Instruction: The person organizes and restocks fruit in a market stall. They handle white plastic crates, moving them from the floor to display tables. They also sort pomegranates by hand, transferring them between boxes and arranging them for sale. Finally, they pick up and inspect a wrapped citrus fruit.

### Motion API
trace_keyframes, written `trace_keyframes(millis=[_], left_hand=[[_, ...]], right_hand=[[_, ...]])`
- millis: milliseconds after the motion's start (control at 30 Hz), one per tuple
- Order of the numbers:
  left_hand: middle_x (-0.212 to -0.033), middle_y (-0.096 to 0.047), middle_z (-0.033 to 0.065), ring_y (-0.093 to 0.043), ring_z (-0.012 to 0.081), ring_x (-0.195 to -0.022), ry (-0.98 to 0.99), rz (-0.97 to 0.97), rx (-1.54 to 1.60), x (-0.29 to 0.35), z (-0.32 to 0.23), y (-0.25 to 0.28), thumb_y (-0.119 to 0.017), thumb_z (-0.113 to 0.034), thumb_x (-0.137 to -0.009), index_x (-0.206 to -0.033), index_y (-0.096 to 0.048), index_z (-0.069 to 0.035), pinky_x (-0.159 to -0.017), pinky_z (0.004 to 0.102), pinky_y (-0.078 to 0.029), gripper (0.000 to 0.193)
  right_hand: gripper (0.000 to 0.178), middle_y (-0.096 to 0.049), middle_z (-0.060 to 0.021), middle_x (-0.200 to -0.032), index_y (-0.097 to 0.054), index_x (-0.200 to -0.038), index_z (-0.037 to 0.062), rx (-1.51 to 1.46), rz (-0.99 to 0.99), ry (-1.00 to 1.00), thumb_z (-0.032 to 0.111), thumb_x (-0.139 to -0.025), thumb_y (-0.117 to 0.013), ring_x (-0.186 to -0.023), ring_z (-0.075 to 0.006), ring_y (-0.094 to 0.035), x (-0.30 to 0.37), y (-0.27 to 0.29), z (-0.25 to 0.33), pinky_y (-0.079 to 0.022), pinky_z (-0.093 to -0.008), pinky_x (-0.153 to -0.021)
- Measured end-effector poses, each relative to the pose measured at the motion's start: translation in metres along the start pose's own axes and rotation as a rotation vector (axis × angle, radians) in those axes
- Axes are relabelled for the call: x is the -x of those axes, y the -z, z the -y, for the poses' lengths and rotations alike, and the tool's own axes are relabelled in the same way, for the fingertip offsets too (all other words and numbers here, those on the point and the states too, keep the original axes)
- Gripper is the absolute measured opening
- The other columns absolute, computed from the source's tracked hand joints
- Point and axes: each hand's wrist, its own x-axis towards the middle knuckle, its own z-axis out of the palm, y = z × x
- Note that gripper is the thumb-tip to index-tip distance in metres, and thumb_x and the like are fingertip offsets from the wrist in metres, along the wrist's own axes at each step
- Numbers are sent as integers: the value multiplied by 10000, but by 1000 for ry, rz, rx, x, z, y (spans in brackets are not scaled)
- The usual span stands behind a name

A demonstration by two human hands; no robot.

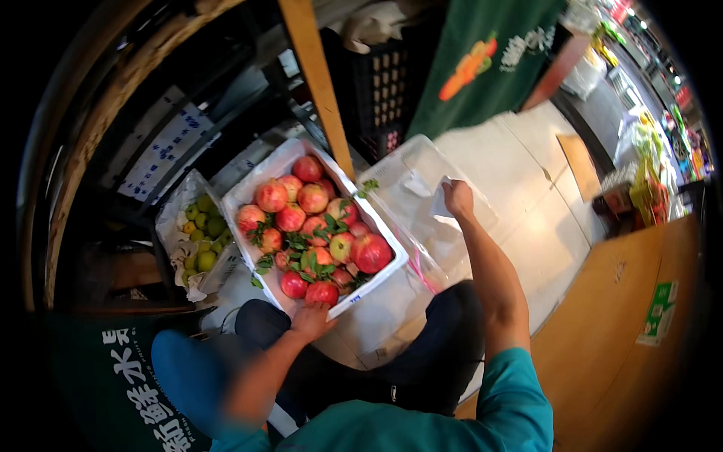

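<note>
Broadly, pale floor tiles [520, 162] spread through the middle of the view, with a wooden panel [602, 286] at the right and a dark green cloth [474, 68], printed with an orange motif, hanging at the top. Next in size comes a white foam box [376, 284], set on the slant just left of centre, and against its right side sits a clear plastic container [410, 162] with something pale inside. A black lattice crate [388, 83] stands beyond them, near the cloth, and a smaller white box [224, 265] of yellow-green fruit [213, 226] is beside the foam box on its left. The two hands are well apart: the left hand [311, 322] lies back-up at the near rim of the foam box, just beside a red fruit (its fingertips are partly hidden, so I cannot tell whether it grips anything), while the right hand [458, 198] is closed on a thin white sheet [442, 202] over the clear container. Pomegranates [312, 197] pile up in the foam box — mostly red, some yellowish — and smallest of all are the green leaves [320, 265] scattered among them, gathered mainly toward the near half.
</note>
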Motion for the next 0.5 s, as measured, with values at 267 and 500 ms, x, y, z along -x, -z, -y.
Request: trace_keyframes(millis=[267, 500], left_hand=[[-1028, -732, 171, -717, 330, -955, 18, -8, -87, -4, 8, -18, -672, -522, -863, -1043, -704, -42, -813, 467, -579, 513], [-1001, -733, 179, -717, 336, -933, -15, -82, -57, -2, 10, -15, -654, -500, -861, -1045, -708, -44, -832, 475, -569, 494]], right_hand=[[358, -662, -222, -703, -704, -804, -55, -301, -68, -53, 288, -905, -683, -659, -298, -637, -16, 11, 9, -493, -430, -670], [338, -715, -235, -1033, -700, -1168, -6, -75, -138, 223, 213, -913, -660, -954, -371, -707, -1, 26, 113, -543, -443, -849]])
